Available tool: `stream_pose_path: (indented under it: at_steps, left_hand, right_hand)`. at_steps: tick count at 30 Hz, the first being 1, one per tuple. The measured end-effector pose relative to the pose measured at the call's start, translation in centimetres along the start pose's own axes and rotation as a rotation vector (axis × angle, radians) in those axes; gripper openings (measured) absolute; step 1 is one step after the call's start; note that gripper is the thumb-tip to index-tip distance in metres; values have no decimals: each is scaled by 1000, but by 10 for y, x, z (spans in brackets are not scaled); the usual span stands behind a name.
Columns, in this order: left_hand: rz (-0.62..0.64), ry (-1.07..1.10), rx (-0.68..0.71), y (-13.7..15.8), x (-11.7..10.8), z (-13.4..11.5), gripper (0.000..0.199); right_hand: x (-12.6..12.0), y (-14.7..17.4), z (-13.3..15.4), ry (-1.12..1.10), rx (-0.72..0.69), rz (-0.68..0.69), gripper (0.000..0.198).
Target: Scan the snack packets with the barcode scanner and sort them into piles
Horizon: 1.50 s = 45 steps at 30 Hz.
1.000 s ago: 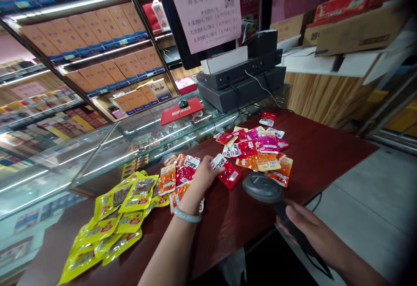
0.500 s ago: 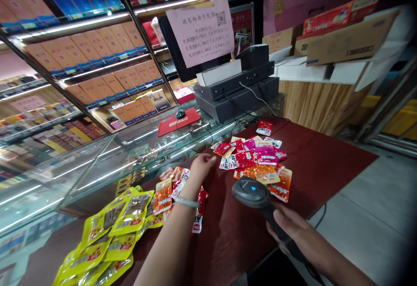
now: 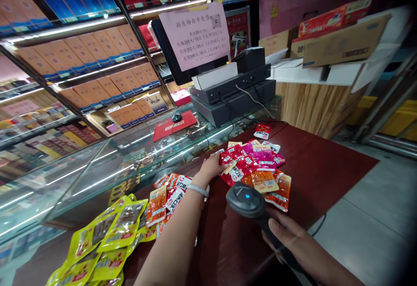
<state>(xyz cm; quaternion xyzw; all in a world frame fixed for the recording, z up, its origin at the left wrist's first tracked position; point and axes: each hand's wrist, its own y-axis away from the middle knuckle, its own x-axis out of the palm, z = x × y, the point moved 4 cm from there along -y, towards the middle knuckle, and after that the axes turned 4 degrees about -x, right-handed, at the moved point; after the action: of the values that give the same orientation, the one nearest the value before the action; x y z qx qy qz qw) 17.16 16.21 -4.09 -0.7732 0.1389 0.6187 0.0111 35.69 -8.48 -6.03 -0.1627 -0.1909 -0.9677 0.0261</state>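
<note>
In the head view I count one scanner [image 3: 245,199], my right hand [image 3: 288,230] keeping its fingers wrapped round the handle. My left hand [image 3: 211,167] touches the left edge of the mixed pile [image 3: 264,157]; whether those fingers pinch, I can't tell. One yellow pile [image 3: 121,225], one orange pile [image 3: 157,207] lie left. The bench [image 3: 329,157] runs right to its edge, above grey floor [image 3: 368,216].

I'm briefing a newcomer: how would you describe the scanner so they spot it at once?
Start at the dark red tabletop beside the glass counter. Over its near side, the right hand grips the scanner. Unlike the bright, glossy packets beyond, it is dark grey with a lit blue dot.
</note>
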Motion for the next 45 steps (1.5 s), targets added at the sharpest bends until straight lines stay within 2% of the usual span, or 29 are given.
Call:
stream_pose_path:
  at_steps: [2,4,7,9,12,15,20,24,27,30,33,35,36,37,39,40,43,45]
  left_hand:
    - [32,18,40,20,-3,-1,80]
    - [38,44,25,37,-6,-1,66]
    - [-54,15,-39,50,-14,1,52]
    - [-94,-54,-66,50,-17,1,54]
    - [-62,-97,-105,49,-16,2,61]
    - [-102,40,-173,58,-17,8,62]
    - [-185,393,-180,86,-17,23,44]
    - [-261,396,-185,105,-21,32,32]
    - [-257,410,-218,122,-29,46,31]
    - [-271,308,-334,145,-48,74,42]
    - [-446,9,-544,166,-75,95,54]
    - [-566,-100,-549,165,-84,88,56]
    - [-580,-102,-477,158,-82,78,54]
    - [-556,-80,-377,147,-76,64,51]
    - [-426,-33,-127,118,-54,31,42]
    - [-356,-22,-56,104,-41,17,45]
    - [-135,-34,7,71,-10,-8,57]
    - [-66,-56,-7,63,-2,-10,57]
  right_hand:
    - [-3,-1,1,-45,-11,7,70]
    - [-6,-3,0,-67,-34,3,69]
    - [-12,-4,-4,-39,-38,13,74]
    - [-15,-2,-6,-20,-40,19,74]
    - [-16,3,-5,0,-53,13,67]
    - [-16,9,-4,-7,-75,-21,64]
    - [-13,14,-4,-18,-69,-62,70]
    - [-8,17,-2,13,-72,-60,74]
    - [-4,20,-1,30,-74,-50,76]
    - [-2,23,-1,31,-65,-54,76]
    - [-2,23,0,47,-66,-22,78]
    - [-2,23,0,55,-72,1,76]
    - [-1,22,0,55,-76,3,75]
    - [-1,21,-1,54,-81,0,74]
    - [-2,20,-3,51,-87,-18,73]
    - [-2,19,-5,47,-88,-30,73]
    - [-6,19,-11,20,-87,-63,71]
    - [-9,19,-13,-4,-90,-86,69]
